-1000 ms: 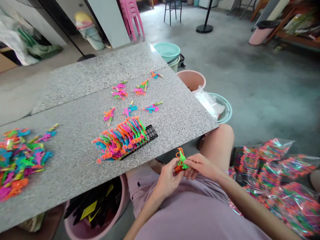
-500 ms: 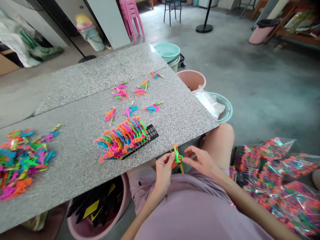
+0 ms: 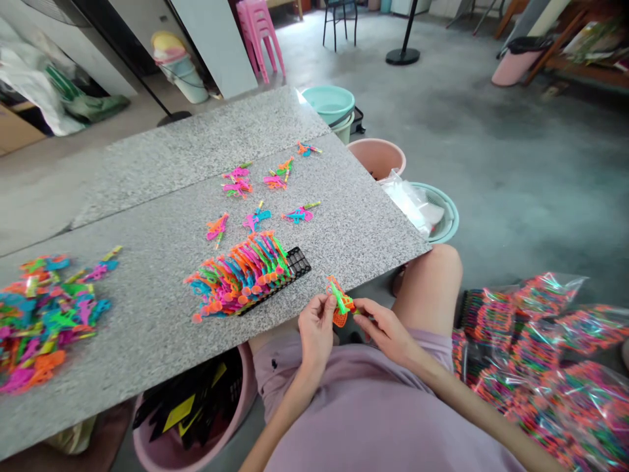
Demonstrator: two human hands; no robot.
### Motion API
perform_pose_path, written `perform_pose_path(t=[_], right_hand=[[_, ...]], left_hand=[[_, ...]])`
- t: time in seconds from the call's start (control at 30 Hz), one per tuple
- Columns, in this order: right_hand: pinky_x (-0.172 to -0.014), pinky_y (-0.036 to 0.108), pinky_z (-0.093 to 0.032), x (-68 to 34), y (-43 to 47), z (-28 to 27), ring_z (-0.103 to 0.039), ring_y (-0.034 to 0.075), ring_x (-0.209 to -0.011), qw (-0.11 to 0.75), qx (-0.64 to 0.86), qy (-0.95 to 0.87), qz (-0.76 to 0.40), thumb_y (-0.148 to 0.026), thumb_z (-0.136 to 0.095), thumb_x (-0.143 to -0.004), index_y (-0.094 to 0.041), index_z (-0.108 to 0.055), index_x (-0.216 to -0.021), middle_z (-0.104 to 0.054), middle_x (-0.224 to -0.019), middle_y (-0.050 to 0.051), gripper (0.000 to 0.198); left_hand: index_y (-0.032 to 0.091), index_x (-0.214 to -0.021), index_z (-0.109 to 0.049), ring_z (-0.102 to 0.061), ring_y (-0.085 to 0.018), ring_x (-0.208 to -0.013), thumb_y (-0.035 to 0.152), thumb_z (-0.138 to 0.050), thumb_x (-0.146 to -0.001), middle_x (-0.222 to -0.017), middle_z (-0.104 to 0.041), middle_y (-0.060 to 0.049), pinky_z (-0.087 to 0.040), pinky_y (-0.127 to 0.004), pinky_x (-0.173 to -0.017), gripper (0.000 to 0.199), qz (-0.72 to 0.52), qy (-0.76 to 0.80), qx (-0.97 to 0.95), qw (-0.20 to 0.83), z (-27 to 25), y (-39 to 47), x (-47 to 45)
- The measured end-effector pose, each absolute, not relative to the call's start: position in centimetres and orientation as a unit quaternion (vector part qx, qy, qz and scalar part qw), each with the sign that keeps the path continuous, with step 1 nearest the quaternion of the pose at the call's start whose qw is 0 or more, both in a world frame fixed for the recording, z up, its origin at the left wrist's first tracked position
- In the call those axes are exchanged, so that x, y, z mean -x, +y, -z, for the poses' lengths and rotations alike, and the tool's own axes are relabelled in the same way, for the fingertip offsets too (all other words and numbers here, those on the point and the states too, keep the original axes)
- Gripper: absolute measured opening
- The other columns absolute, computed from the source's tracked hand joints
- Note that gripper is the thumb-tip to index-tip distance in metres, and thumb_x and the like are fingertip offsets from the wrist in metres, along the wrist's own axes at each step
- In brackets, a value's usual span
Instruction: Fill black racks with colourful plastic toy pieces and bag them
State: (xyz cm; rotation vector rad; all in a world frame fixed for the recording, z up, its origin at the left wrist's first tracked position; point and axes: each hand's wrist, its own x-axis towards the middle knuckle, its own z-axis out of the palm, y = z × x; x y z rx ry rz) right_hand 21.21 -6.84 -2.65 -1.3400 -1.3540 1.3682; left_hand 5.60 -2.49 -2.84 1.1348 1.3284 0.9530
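Observation:
Over my lap, just off the table's edge, my left hand [image 3: 317, 326] pinches a small orange and green plastic toy [image 3: 340, 300] between thumb and fingers. The toy has an orange mesh part hanging at its lower side. My right hand [image 3: 386, 328] is closed on the toy's right end, where a bit of yellow shows; its fingertips hide the rest. On the table beside my hands, a black plastic rack [image 3: 299, 261] bears a tight row of similar bright toys [image 3: 240, 272]. Only the rack's right end shows bare.
Several loose toys [image 3: 255, 218] lie behind the rack, and a heap of toy parts [image 3: 54, 314] covers the left of the granite table [image 3: 157, 314]. Below stands a pink tub [image 3: 191, 455] of black pieces. Bagged toys [image 3: 540, 354] lie at right; basins [image 3: 445, 229] stand beyond the table.
My right hand, apart from the toy before, has come in and closed on its end. The toy has tilted and shifted slightly left, with its orange mesh part now showing.

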Motion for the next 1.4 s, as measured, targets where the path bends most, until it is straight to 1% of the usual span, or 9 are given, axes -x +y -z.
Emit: perform_pose_path(t=[0.1, 0.27, 0.4, 0.53, 0.7, 0.83, 1.03, 1.17, 1.4], right_hand=[[-0.052, 0.023, -0.043, -20.8, -6.7, 2.8, -0.050, 0.011, -0.057, 0.415, 0.520, -0.489, -0.564, -0.040, -0.047, -0.096, -0.018, -0.059, -0.115, -0.061, -0.086, 0.003, 0.031], [-0.059, 0.024, -0.046, -21.0, -6.3, 2.7, -0.053, 0.013, -0.065, 0.429, 0.510, -0.484, -0.568, -0.038, -0.048, -0.096, -0.019, -0.061, -0.115, -0.062, -0.086, 0.002, 0.029], [-0.067, 0.026, -0.046, -20.9, -6.1, 2.6, -0.056, 0.016, -0.075, 0.436, 0.539, -0.543, -0.474, -0.033, -0.048, -0.097, -0.019, -0.064, -0.108, -0.061, -0.089, 0.004, 0.025], [-0.068, 0.028, -0.043, -20.8, -5.8, 2.9, -0.054, 0.017, -0.074, 0.428, 0.570, -0.594, -0.373, -0.030, -0.044, -0.098, -0.018, -0.065, -0.108, -0.058, -0.083, 0.005, 0.027], [-0.061, 0.026, -0.044, -21.1, -5.6, 3.0, -0.053, 0.015, -0.067, 0.424, 0.558, -0.538, -0.469, -0.038, -0.045, -0.097, -0.019, -0.065, -0.111, -0.057, -0.082, 0.003, 0.031], [-0.056, 0.025, -0.045, -21.4, -5.7, 3.0, -0.051, 0.013, -0.060, 0.426, 0.536, -0.480, -0.548, -0.048, -0.048, -0.093, -0.019, -0.064, -0.113, -0.058, -0.079, 0.001, 0.039], [-0.056, 0.025, -0.046, -21.1, -5.6, 2.9, -0.050, 0.013, -0.059, 0.445, 0.514, -0.442, -0.585, -0.051, -0.049, -0.093, -0.017, -0.061, -0.115, -0.054, -0.072, 0.000, 0.043], [-0.059, 0.026, -0.048, -21.1, -5.5, 2.5, -0.052, 0.013, -0.062, 0.456, 0.499, -0.448, -0.585, -0.049, -0.049, -0.094, -0.016, -0.061, -0.115, -0.057, -0.080, 0.002, 0.041], [-0.058, 0.024, -0.044, -21.0, -5.5, 1.1, -0.053, 0.013, -0.064, 0.435, 0.554, -0.509, -0.495, -0.040, -0.048, -0.095, -0.020, -0.067, -0.103, -0.057, -0.082, 0.002, 0.029]], left_hand=[[0.016, -0.071, -0.058, -0.043, -0.010, -0.059, 0.049, -0.061, -0.086, -0.063, -0.052, 0.003, -0.035, -0.020, -0.055, 0.036, -0.412, 0.565, -0.472, 0.537, 2.4, -2.4, -5.8], [0.015, -0.070, -0.060, -0.046, -0.011, -0.059, 0.051, -0.065, -0.082, -0.063, -0.055, 0.002, -0.039, -0.020, -0.056, 0.038, -0.411, 0.541, -0.461, 0.570, 1.7, -1.8, -6.0], [0.014, -0.071, -0.066, -0.051, -0.011, -0.060, 0.048, -0.071, -0.078, -0.066, -0.061, -0.001, -0.041, -0.021, -0.059, 0.035, -0.418, 0.534, -0.440, 0.588, 1.9, -1.3, -5.9], [0.014, -0.075, -0.070, -0.056, -0.013, -0.065, 0.047, -0.075, -0.073, -0.068, -0.066, -0.003, -0.044, -0.023, -0.064, 0.034, -0.420, 0.534, -0.412, 0.607, 2.5, -1.1, -5.9], [0.013, -0.074, -0.071, -0.056, -0.013, -0.061, 0.050, -0.076, -0.070, -0.067, -0.066, -0.004, -0.045, -0.024, -0.063, 0.037, -0.382, 0.520, -0.405, 0.648, 2.2, -0.2, -5.0], [0.013, -0.067, -0.070, -0.053, -0.012, -0.060, 0.042, -0.082, -0.065, -0.064, -0.065, -0.002, -0.041, -0.022, -0.061, 0.031, -0.358, 0.519, -0.436, 0.643, 1.5, 0.7, -4.1], [0.015, -0.074, -0.064, -0.053, -0.012, -0.063, 0.048, -0.076, -0.073, -0.069, -0.062, 0.000, -0.042, -0.022, -0.063, 0.035, -0.367, 0.508, -0.426, 0.652, 1.0, 0.1, -5.0], [0.015, -0.080, -0.061, -0.055, -0.011, -0.065, 0.046, -0.080, -0.069, -0.075, -0.064, 0.000, -0.044, -0.022, -0.064, 0.037, -0.381, 0.499, -0.390, 0.674, 0.9, -0.3, -5.7], [0.013, -0.082, -0.070, -0.060, -0.014, -0.071, 0.049, -0.082, -0.068, -0.079, -0.068, -0.006, -0.049, -0.026, -0.072, 0.041, -0.318, 0.465, -0.301, 0.769, 1.2, 0.1, -5.1]])
